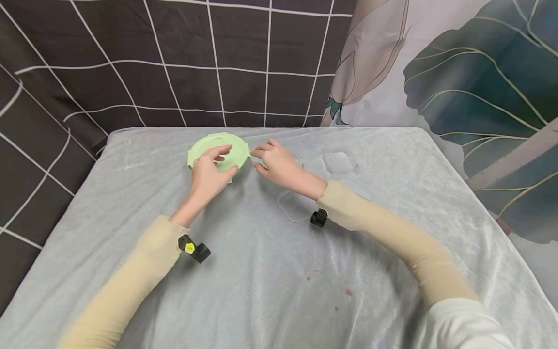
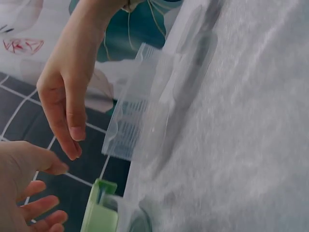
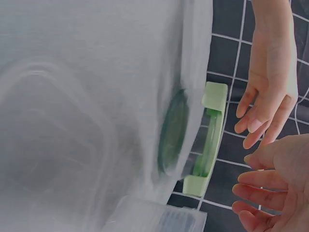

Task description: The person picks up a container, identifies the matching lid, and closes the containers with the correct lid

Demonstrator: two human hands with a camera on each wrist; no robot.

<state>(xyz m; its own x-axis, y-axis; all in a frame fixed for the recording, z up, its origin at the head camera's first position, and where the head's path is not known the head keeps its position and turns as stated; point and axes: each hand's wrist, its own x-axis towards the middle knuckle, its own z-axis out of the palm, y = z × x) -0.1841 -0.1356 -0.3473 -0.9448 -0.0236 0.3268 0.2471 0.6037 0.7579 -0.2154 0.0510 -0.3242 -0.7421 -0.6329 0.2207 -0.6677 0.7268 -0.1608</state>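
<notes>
A round container with a pale green clip lid (image 1: 239, 153) and clear sides stands toward the far left of the table. My left hand (image 1: 208, 175) hovers over the lid with its fingers loosely bent and spread. To the right of the lid is my right hand (image 1: 279, 166), its relaxed fingers close to the lid's clip in the head view. Both wrist views show the two hands above the container with nothing in their fingers. A clear plastic box (image 2: 128, 113) with ribbed sides stands beside the green-lidded container, mostly hidden by my right hand and forearm in the head view.
Near my right wrist, a clear rounded-corner plastic piece (image 1: 293, 219) lies on the grey cloth (image 1: 244, 271). Another clear piece (image 1: 339, 163) is farther right. Dark grid fabric (image 1: 244, 87) hangs behind the table's far edge, with a leaf-patterned curtain (image 1: 475, 97) to the right.
</notes>
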